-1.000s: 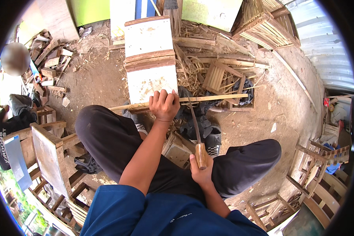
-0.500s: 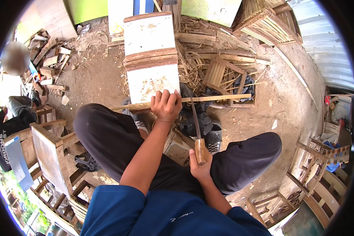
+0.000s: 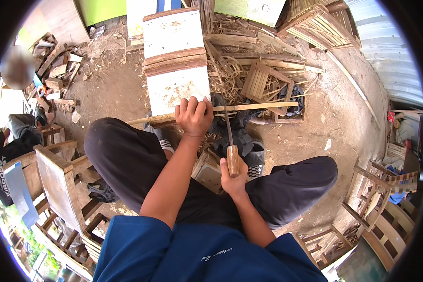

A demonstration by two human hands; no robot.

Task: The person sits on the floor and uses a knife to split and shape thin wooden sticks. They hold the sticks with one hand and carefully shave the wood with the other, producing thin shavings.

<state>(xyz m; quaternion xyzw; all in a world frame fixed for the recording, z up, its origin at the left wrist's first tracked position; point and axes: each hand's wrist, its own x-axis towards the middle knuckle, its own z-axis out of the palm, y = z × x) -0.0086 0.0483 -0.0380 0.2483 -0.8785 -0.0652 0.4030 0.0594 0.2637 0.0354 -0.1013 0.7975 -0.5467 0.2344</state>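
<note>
My left hand (image 3: pixel 192 117) is closed around a long thin wooden strip (image 3: pixel 263 106), at the near end of a white-topped bench (image 3: pixel 174 37). The strip lies crosswise, reaching out past both sides of the hand. In my right hand (image 3: pixel 234 180) is a knife, its thick wooden handle (image 3: pixel 232 159) gripped low down. Its narrow dark blade (image 3: pixel 228 124) points away from me and crosses the strip just right of my left hand. Whether the edge bites into the strip is too small to tell. Shavings lie on the bench top.
Wood strips and shavings (image 3: pixel 221 70) are heaped right of the bench, beside a small slatted frame (image 3: pixel 263 82). Wood offcuts (image 3: pixel 56 70) pile up at the far left, where another person (image 3: pixel 21 131) is partly visible. Wooden furniture frames stand at left and lower right.
My right hand and the knife have moved away from me and slightly left. The strip and my left hand have also shifted a little farther away. The view has tilted slightly.
</note>
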